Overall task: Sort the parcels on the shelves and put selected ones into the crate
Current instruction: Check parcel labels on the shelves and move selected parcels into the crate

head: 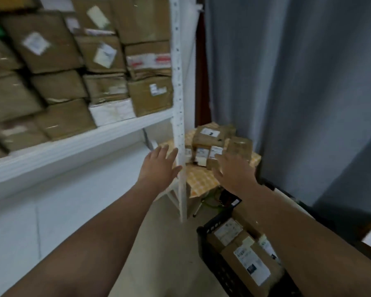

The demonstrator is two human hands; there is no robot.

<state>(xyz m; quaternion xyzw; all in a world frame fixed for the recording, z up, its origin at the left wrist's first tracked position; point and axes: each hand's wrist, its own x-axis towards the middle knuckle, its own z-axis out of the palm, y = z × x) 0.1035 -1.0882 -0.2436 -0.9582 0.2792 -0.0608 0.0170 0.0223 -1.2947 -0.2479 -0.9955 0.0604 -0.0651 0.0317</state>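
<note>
The straight, spread fingers (163,151) of the left hand (159,166) hold nothing and lie beside the white perforated metal shelf post (178,86). The right hand (234,171) is likewise splayed and empty. Its fingertips reach a small heap of brown cardboard parcels with white labels (211,137), though the blur leaves it unclear whether they touch the nearest box. That heap sits on a small table under a yellow checked cloth (199,179).

Below the right forearm, a black perforated plastic crate (217,269) on the floor already holds several labelled brown parcels (248,261). To the left, the white shelf board (73,144) is packed with stacked brown cardboard boxes (51,43).

Judging by this, the sorting is partly done: some parcels are crated, while the table heap and crowded shelf remain to go through.
</note>
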